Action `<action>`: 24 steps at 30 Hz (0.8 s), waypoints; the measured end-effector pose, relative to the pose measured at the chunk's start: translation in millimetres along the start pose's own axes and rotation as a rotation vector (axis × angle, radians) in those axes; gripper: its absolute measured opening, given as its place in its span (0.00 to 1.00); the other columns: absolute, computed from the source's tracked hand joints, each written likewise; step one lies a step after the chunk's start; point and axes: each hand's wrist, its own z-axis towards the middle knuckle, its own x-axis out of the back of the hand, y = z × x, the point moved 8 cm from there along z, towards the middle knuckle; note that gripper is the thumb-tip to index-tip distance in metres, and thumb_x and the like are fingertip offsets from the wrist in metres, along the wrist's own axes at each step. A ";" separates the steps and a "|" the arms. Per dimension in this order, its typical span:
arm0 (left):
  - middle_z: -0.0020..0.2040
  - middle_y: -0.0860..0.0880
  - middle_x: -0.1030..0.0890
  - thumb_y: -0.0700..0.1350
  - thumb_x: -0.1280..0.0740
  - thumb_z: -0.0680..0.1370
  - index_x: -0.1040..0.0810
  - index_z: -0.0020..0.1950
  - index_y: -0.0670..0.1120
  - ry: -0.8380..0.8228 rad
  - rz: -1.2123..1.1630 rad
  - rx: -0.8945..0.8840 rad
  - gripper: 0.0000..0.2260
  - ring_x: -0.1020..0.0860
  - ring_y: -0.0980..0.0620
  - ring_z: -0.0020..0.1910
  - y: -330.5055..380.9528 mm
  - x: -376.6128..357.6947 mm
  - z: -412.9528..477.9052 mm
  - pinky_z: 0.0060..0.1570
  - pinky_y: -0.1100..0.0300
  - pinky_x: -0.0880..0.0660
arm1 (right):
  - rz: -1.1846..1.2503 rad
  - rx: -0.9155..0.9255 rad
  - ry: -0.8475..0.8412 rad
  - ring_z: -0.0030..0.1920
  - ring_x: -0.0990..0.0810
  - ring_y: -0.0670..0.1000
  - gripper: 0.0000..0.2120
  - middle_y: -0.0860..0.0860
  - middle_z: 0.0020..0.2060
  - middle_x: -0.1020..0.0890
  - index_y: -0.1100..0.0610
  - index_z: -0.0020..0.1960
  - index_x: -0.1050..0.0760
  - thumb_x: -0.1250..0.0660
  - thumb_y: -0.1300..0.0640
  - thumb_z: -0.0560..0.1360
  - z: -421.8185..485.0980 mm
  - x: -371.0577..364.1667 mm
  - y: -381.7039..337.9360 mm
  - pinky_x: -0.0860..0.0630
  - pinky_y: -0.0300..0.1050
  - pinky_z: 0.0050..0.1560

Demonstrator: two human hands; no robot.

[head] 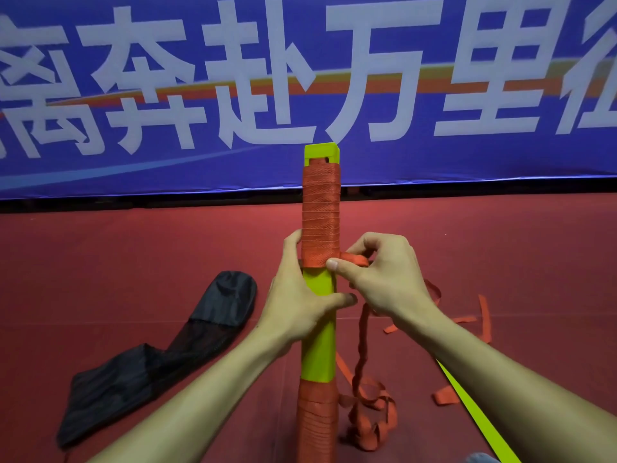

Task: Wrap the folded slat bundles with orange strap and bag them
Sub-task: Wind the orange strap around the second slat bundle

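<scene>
L hand (300, 295) curled tight round slat bundle (319, 345), R hand (387, 279) pinched orange strap (320, 208) btwn thumb & fingers; taut, overlapping turns looked best.

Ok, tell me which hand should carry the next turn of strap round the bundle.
Right, probably. The right hand pinches the orange strap at the wrapped section's lower edge, and the loose strap lies on that side. The left hand grips the slat bundle, steadying it.
</scene>
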 end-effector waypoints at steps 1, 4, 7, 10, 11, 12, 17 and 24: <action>0.51 0.53 0.17 0.36 0.17 0.62 0.35 0.71 0.56 -0.018 -0.031 0.012 0.44 0.17 0.59 0.46 -0.9 -0.9 -0.3 0.48 0.55 0.18 | 0.004 -0.002 0.003 0.28 0.25 0.40 0.12 0.46 0.26 0.22 0.53 0.33 0.24 0.21 0.53 0.66 1.2 0.6 2.6 0.29 0.34 0.31; 0.55 0.46 0.19 0.31 0.21 0.67 0.29 0.67 0.52 -0.083 -0.127 0.012 0.34 0.18 0.52 0.50 -2.9 -1.3 0.1 0.48 0.57 0.19 | 0.067 -0.025 -0.013 0.33 0.18 0.52 0.11 0.48 0.27 0.20 0.52 0.32 0.23 0.21 0.57 0.66 3.5 0.5 12.6 0.20 0.51 0.38; 0.56 0.46 0.20 0.27 0.26 0.71 0.28 0.63 0.52 -0.162 -0.198 0.007 0.29 0.18 0.54 0.49 -2.6 -1.8 -0.6 0.46 0.59 0.20 | 0.099 -0.012 -0.025 0.30 0.18 0.56 0.11 0.51 0.27 0.19 0.53 0.33 0.23 0.21 0.60 0.67 2.6 -1.5 13.2 0.20 0.55 0.37; 0.53 0.48 0.17 0.24 0.31 0.73 0.31 0.66 0.58 -0.279 -0.226 0.034 0.35 0.18 0.52 0.48 -5.0 -4.6 -0.9 0.46 0.57 0.20 | 0.132 -0.011 -0.031 0.27 0.19 0.52 0.10 0.52 0.27 0.19 0.54 0.34 0.22 0.22 0.60 0.68 2.3 1.2 13.1 0.21 0.51 0.33; 0.51 0.48 0.16 0.24 0.31 0.73 0.33 0.68 0.59 -0.315 -0.233 0.046 0.36 0.18 0.52 0.47 -6.0 -4.9 -1.3 0.46 0.56 0.20 | 0.142 -0.009 -0.031 0.27 0.19 0.52 0.09 0.53 0.27 0.19 0.55 0.35 0.22 0.22 0.60 0.68 2.3 2.6 13.1 0.21 0.51 0.33; 0.51 0.49 0.15 0.24 0.30 0.72 0.34 0.70 0.59 -0.337 -0.239 0.055 0.37 0.17 0.51 0.48 -8.1 -4.2 -1.6 0.46 0.55 0.20 | 0.149 -0.006 -0.034 0.27 0.19 0.53 0.09 0.53 0.27 0.19 0.55 0.35 0.22 0.22 0.60 0.68 2.1 3.2 13.0 0.20 0.52 0.33; 0.52 0.44 0.17 0.34 0.27 0.70 0.35 0.73 0.59 -0.352 -0.350 0.111 0.37 0.18 0.49 0.46 -16.1 -2.4 -2.8 0.39 0.58 0.24 | 0.240 -0.017 -0.067 0.28 0.19 0.54 0.09 0.52 0.27 0.20 0.58 0.37 0.23 0.22 0.62 0.69 0.7 0.7 11.2 0.19 0.55 0.33; 0.58 0.38 0.18 0.29 0.31 0.75 0.33 0.70 0.63 -0.296 -0.371 0.149 0.34 0.17 0.46 0.46 -24.7 7.9 -1.6 0.37 0.53 0.21 | 0.263 0.010 -0.229 0.34 0.18 0.50 0.06 0.52 0.32 0.19 0.57 0.42 0.20 0.29 0.67 0.74 6.0 2.2 12.5 0.20 0.45 0.38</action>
